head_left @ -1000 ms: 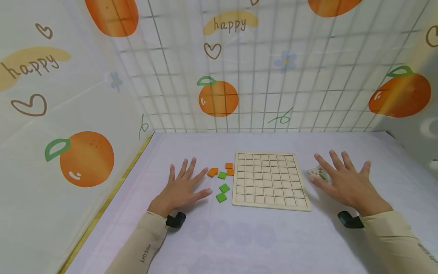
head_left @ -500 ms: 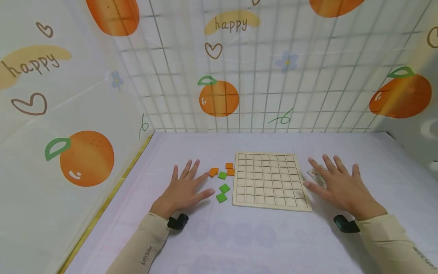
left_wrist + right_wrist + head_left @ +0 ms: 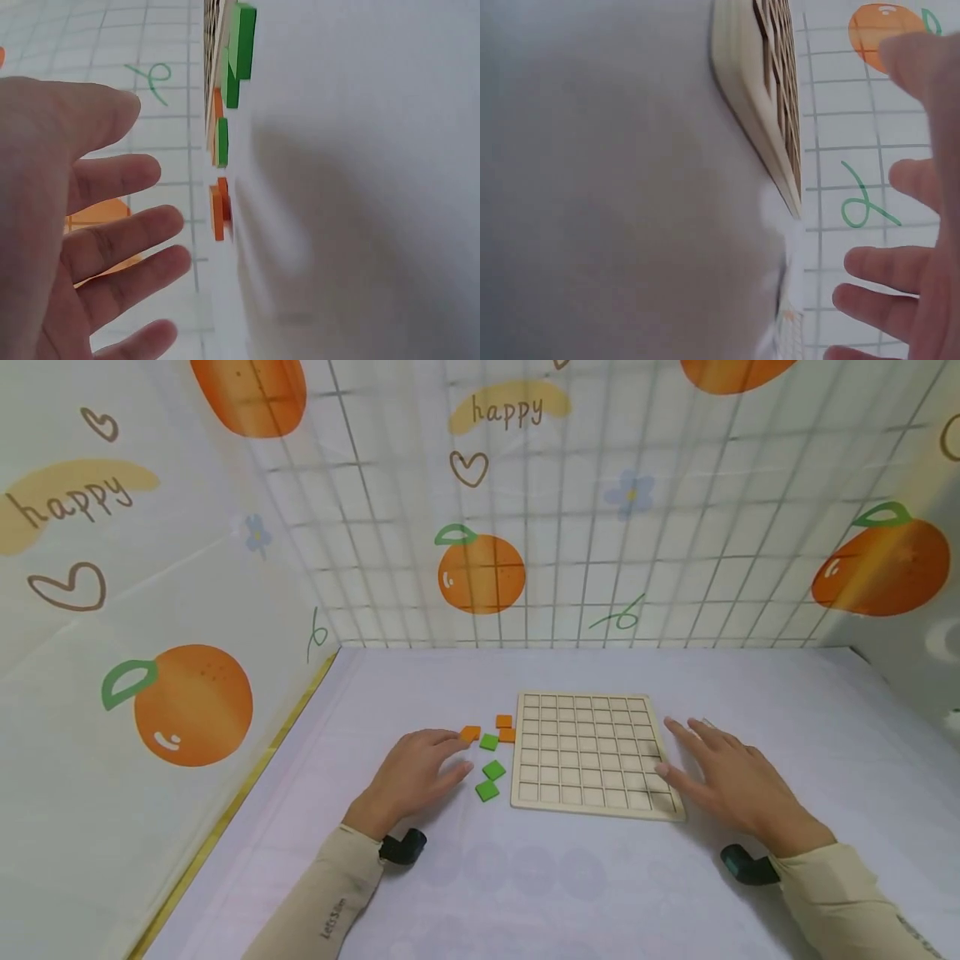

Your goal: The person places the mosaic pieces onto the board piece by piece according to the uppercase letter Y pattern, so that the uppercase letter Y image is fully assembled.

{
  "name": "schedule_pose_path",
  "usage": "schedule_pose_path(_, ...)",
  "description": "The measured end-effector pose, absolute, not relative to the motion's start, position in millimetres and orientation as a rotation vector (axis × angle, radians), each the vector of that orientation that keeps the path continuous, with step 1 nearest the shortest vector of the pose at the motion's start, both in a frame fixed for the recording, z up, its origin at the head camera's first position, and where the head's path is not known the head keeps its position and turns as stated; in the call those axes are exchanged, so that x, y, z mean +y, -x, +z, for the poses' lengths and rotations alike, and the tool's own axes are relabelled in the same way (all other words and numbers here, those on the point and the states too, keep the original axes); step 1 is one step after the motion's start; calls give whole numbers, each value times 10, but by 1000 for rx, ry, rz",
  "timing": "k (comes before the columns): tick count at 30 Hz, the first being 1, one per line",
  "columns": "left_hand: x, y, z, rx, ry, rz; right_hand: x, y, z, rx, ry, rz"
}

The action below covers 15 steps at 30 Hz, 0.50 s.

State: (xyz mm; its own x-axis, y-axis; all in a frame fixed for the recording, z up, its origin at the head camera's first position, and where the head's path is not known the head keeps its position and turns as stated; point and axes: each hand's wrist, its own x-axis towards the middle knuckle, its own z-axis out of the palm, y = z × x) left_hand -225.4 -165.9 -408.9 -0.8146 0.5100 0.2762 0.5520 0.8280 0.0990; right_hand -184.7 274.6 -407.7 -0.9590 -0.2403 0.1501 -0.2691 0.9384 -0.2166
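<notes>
My left hand hovers with loosely bent fingers left of the small square tiles, its index fingertip overlapping an orange tile in the head view. In the left wrist view a gap shows between the fingers and the orange tiles. Several green tiles and further orange tiles lie along the left edge of a wooden grid board. At the board's right edge is my right hand, fingers spread and holding nothing. Beneath it, a patterned card is almost wholly hidden in the head view.
A pale cloth covers the table. Behind it and at both sides hang white curtains printed with oranges and the word happy. Each wrist wears a black camera.
The right hand has moved left and lower, from over the card to the board's right edge. The left hand has shifted slightly right and its fingers have bent downward. Tiles and board stay put.
</notes>
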Motion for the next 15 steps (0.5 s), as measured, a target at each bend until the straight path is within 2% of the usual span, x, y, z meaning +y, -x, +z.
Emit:
schedule_pose_path(8,-1580,2203,-4087,-2886,772,-449,2687,1818,-4110,-2942,-410,483)
schedule_pose_path(15,-1540,2195,-4119,-2932,831,-694,2681,1787,-4146,-2987,-391,579)
